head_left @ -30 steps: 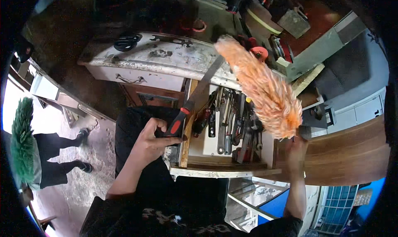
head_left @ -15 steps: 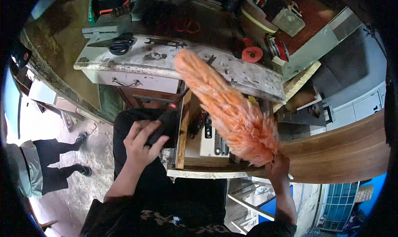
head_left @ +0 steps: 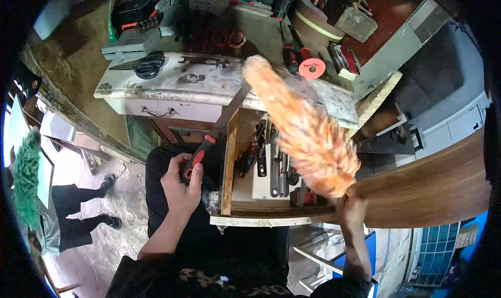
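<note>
My left hand (head_left: 180,183) is closed around the black-and-red handle of a flat file (head_left: 229,110), whose long grey blade points up and to the right beside the open drawer. In my right hand (head_left: 352,209), at the drawer's front right corner, is a fluffy orange duster (head_left: 302,131). Its tip reaches up over the worn white worktop edge, and it covers the right part of the drawer. Below it, the wooden drawer (head_left: 271,221) holds several hand tools, among them a dark wrench (head_left: 274,173) and a red-and-black screwdriver (head_left: 249,160) next to a white case.
On the worktop lie black-handled scissors (head_left: 148,66), an open-ended wrench (head_left: 203,62), a pink disc (head_left: 312,68) and red-handled tools. A curved wooden panel (head_left: 428,186) stands at right. Another person's legs (head_left: 78,227) and a green duster (head_left: 27,178) show at left.
The duster has swung slightly to the right with my right hand. My left hand has turned the file, so its blade and handle show clearly. A green duster has appeared at the left.
</note>
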The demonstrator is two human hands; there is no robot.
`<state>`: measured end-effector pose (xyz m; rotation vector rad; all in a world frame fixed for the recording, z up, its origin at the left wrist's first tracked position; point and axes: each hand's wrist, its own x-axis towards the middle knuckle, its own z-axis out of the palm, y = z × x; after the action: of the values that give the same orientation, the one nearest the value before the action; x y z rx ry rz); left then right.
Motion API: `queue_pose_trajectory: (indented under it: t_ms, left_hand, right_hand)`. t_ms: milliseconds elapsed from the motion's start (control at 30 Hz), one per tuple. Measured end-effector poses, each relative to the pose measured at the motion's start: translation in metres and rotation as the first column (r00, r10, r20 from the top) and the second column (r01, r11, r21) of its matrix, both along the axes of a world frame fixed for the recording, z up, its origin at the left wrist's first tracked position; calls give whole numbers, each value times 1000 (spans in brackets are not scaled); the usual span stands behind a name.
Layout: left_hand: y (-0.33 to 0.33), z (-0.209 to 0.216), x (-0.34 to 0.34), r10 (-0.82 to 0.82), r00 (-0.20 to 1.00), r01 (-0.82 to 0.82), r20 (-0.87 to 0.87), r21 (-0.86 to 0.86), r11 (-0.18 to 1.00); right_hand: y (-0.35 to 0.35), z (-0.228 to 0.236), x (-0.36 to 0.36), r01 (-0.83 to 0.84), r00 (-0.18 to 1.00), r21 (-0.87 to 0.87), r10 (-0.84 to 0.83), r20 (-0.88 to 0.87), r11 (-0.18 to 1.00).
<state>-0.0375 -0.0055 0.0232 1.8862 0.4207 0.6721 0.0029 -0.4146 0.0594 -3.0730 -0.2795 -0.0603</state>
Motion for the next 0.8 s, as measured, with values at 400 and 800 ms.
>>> queue_pose_trajectory:
  t_ms: [400,800]
  left_hand:
    - [7,3,-3,9,999,-12,39,78,997]
    - [12,43,21,132,922,-221,364,216,951]
  right_hand:
    - [34,18,-1,-31,973,263,-32,231,964]
    - [30,-7,-17,-37,810,657,-363,462,753]
